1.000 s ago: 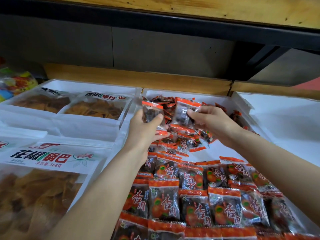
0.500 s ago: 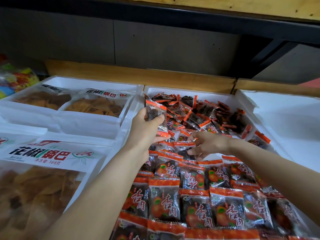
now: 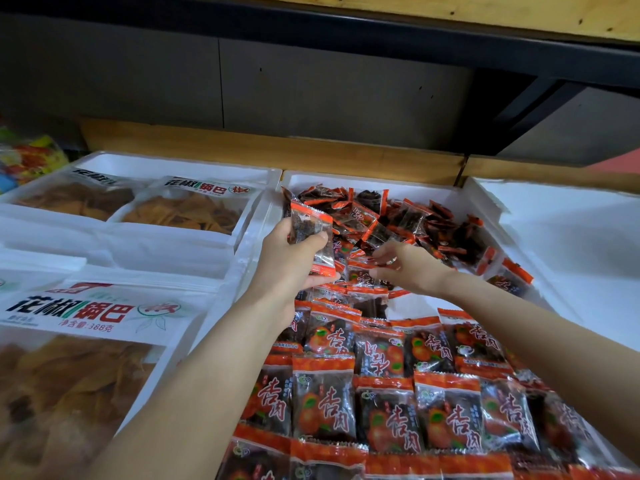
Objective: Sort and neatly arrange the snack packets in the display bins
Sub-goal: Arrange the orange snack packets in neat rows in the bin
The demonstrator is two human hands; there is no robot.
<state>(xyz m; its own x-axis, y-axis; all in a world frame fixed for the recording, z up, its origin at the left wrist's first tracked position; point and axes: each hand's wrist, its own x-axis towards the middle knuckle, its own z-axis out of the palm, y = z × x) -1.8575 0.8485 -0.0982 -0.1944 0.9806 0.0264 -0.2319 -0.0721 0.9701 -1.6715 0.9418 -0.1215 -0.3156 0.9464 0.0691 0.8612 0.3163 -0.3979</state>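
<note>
A white foam bin (image 3: 367,180) in the middle holds small orange-and-clear snack packets. Near me they lie in neat overlapping rows (image 3: 388,403); at the back they sit in a loose heap (image 3: 408,220). My left hand (image 3: 291,265) grips a small stack of packets (image 3: 311,233) upright above the bin's left side. My right hand (image 3: 405,265) reaches low over the packets at the front of the heap, fingers spread and pointing left, fingertips on a packet (image 3: 363,275). Whether it holds one is hidden.
The left bin (image 3: 173,161) holds large bags of golden crisps (image 3: 187,209), with another big bag (image 3: 86,327) at front left. A white foam bin (image 3: 568,237) stands at the right. Colourful sweets (image 3: 27,157) lie far left. A wooden ledge (image 3: 277,150) runs behind.
My right hand put down the packet it held high beside the left, dropped to the rows, then shifted slightly back toward the heap. My left hand kept its stack raised.
</note>
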